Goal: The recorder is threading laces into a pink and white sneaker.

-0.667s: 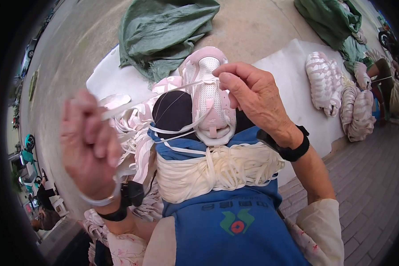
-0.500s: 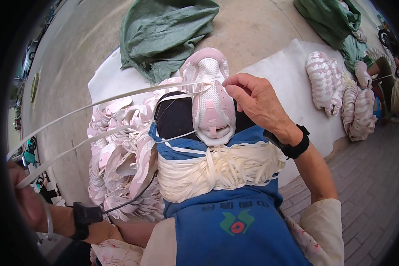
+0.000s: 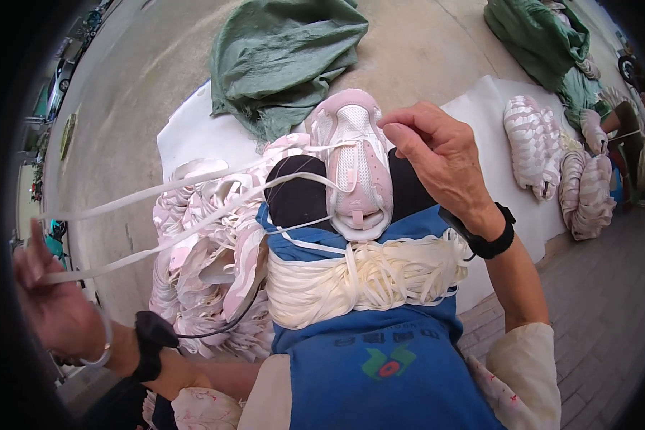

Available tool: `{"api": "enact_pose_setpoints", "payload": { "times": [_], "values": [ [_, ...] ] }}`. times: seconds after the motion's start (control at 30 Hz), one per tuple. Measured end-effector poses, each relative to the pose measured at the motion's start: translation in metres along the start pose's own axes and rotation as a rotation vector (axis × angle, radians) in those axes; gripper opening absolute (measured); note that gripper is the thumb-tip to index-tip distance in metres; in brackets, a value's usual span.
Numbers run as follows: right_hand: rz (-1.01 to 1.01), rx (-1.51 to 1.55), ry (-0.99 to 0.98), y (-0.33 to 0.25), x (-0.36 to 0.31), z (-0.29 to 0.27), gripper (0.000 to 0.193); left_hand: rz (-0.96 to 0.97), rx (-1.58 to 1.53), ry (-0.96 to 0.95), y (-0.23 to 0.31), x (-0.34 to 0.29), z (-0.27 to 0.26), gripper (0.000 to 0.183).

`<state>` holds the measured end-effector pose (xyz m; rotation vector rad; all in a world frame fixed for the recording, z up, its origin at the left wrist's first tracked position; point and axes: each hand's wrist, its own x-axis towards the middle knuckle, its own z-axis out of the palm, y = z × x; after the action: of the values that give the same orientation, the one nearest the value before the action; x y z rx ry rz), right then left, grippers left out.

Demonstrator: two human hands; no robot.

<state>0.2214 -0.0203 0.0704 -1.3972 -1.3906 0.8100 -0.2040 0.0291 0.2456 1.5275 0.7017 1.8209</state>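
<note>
A pink and white sneaker (image 3: 373, 172) lies on my lap, its heel toward me. A flat white shoelace (image 3: 186, 240) comes out of its eyelets, and two slack strands run left through the air. My left hand (image 3: 57, 301) is at the far left, palm showing and fingers spread; the lower strand crosses it and the upper one ends by a fingertip. Beside the sneaker's right upper edge is my right hand (image 3: 437, 147), thumb and forefinger close together, the others curled. Whatever is between them is hidden. A thick bundle of cream laces (image 3: 322, 287) is tied across my waist.
Several pink and white shoe uppers (image 3: 208, 272) are heaped left of my lap. A green woven sack (image 3: 287, 64) lies ahead, and another green sack (image 3: 534, 32) at the far right. Stacked uppers (image 3: 532, 147) rest on a white sheet (image 3: 473, 107) near another person's arm.
The strands went from nearly taut to slack and curved. My left hand has risen slightly and its fingers have spread. My right hand stays beside the sneaker.
</note>
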Motion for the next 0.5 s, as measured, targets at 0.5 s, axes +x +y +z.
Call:
{"api": "enact_pose_setpoints", "payload": {
  "times": [0.5],
  "values": [
    [-0.380,-0.023,0.068,-0.053,-0.013,0.023,0.027,-0.037,0.415,-0.559,-0.118,-0.146,0.202,0.015]
  ]
}}
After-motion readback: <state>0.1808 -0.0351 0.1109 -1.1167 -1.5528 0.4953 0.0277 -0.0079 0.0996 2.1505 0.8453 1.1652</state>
